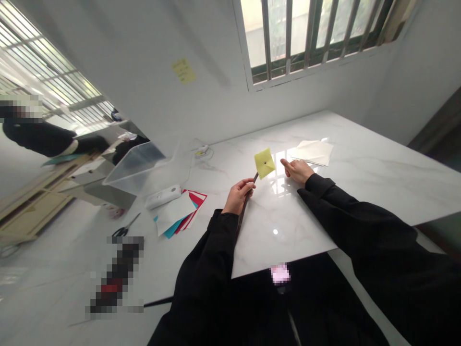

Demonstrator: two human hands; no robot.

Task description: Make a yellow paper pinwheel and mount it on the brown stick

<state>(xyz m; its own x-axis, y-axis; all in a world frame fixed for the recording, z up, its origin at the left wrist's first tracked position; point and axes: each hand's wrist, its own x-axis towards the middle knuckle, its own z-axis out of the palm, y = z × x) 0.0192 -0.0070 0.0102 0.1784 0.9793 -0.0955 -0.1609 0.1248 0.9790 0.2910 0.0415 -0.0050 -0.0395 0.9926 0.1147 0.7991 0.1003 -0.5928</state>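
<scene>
My left hand is closed around a thin dark stick, whose lower end runs down along my sleeve. At the upper end of the stick sits a yellow paper square with a small dark dot at its middle. To the right of the paper, and apart from it, is my right hand, with one digit stretched out toward the paper and the others partly curled. I see nothing held in it. Just behind that hand lies a pile of cream paper sheets.
Left of my left hand are white, red and blue sheets, a white power strip, black scissors and a clear plastic bin. A yellow note is on the wall. Another person is at the far left.
</scene>
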